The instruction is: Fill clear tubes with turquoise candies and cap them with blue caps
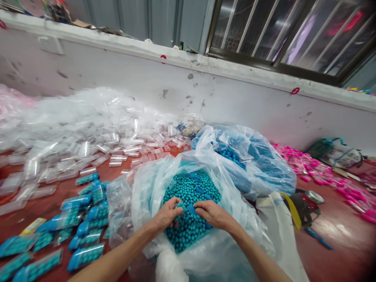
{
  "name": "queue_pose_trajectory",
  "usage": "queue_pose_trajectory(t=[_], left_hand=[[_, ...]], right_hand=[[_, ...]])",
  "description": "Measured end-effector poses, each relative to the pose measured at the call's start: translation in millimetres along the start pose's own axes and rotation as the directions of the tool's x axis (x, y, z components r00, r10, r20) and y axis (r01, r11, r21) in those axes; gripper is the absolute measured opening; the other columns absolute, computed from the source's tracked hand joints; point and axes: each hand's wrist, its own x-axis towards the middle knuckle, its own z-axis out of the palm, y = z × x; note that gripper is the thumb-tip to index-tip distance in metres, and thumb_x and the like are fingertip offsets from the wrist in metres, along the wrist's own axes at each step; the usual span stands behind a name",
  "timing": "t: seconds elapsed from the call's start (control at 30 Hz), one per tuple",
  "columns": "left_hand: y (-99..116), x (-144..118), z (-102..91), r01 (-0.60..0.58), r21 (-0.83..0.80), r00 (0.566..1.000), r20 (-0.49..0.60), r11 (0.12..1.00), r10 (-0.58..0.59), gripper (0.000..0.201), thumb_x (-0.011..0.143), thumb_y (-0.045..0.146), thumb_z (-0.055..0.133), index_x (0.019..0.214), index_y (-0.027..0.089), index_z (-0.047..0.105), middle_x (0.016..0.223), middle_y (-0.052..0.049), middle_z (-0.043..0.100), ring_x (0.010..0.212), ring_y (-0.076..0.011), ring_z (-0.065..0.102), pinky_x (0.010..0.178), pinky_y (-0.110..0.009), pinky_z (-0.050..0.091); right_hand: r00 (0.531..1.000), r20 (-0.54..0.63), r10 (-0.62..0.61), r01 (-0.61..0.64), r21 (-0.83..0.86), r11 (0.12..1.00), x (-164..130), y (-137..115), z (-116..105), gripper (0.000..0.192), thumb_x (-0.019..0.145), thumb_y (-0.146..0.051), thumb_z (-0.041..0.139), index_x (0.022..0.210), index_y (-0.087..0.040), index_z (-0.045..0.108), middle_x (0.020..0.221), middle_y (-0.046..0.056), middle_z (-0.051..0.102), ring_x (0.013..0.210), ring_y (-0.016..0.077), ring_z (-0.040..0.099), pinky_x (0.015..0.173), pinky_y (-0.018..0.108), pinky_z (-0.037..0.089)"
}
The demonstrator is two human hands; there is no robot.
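Note:
A large clear plastic bag (147, 188) stands open in front of me, full of small round teal beads (183, 239). Over the beads, my left hand (169, 214) is closed on what looks like a clear plastic tube with teal beads (180, 205), mostly hidden by the fingers. Facing it, my right hand (213, 213) pinches a blue cap (191, 209) between thumb and fingers, close to the tube. A few loose blue caps (200, 190) lie on top of the beads.
Filled tubes with blue caps (88, 256) lie at the left. Behind them spreads a heap of empty clear tubes (85, 149). A bag of blue caps (230, 156) stands behind the bead bag. Pink-capped pieces (311, 164) lie at the right, beside the wall (243, 103).

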Motion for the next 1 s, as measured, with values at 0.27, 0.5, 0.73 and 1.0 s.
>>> queue_pose_trajectory(t=[0.27, 0.5, 0.73, 1.0], left_hand=[[4, -3, 7.4, -0.029, 0.033, 0.999, 0.038, 0.999, 0.028, 0.029, 0.067, 0.031, 0.052, 0.091, 0.019, 0.041, 0.061, 0.009, 0.041, 0.038, -0.0040, 0.036, 0.035, -0.017, 0.030], [-2, -1, 0.8, -0.014, 0.016, 0.999, 0.031, 1.000, 0.014, 0.037, 0.067, 0.039, 0.053, 0.097, 0.017, 0.044, 0.056, 0.009, 0.039, 0.035, -0.0043, 0.037, 0.033, -0.018, 0.027], [-4, -2, 4.6, -0.056, -0.089, 0.998, 0.025, 0.994, 0.059, 0.059, 0.065, 0.050, 0.058, 0.109, 0.016, 0.040, 0.068, 0.005, 0.050, 0.036, -0.0040, 0.045, 0.033, -0.016, 0.028], [5, -6, 7.9, -0.062, -0.167, 0.998, -0.039, 0.984, 0.056, 0.075, 0.063, 0.048, 0.060, 0.123, 0.014, 0.032, 0.064, 0.007, 0.048, 0.036, -0.0063, 0.047, 0.031, -0.017, 0.027]], right_hand=[[0.998, -0.054, -0.022, 0.018, -0.075, 0.997, 3, -4, 8, 0.028, 0.084, -0.021, 0.038, 0.065, -0.017, 0.059, 0.059, -0.002, 0.054, 0.058, 0.0108, 0.047, 0.057, 0.020, 0.031], [0.999, -0.022, 0.029, -0.033, -0.194, 0.980, -7, -6, 0, 0.025, 0.082, -0.020, 0.040, 0.067, -0.017, 0.059, 0.062, 0.001, 0.058, 0.061, 0.0127, 0.051, 0.058, 0.021, 0.031], [0.969, -0.210, 0.129, -0.091, 0.179, 0.980, 4, -10, 21, 0.032, 0.084, -0.027, 0.037, 0.057, -0.016, 0.050, 0.054, -0.003, 0.047, 0.054, 0.0097, 0.044, 0.054, 0.020, 0.031], [0.936, -0.318, 0.151, -0.069, 0.255, 0.964, 8, -12, 32, 0.034, 0.083, -0.028, 0.037, 0.051, -0.017, 0.041, 0.051, -0.005, 0.036, 0.050, 0.0084, 0.035, 0.050, 0.020, 0.026]])
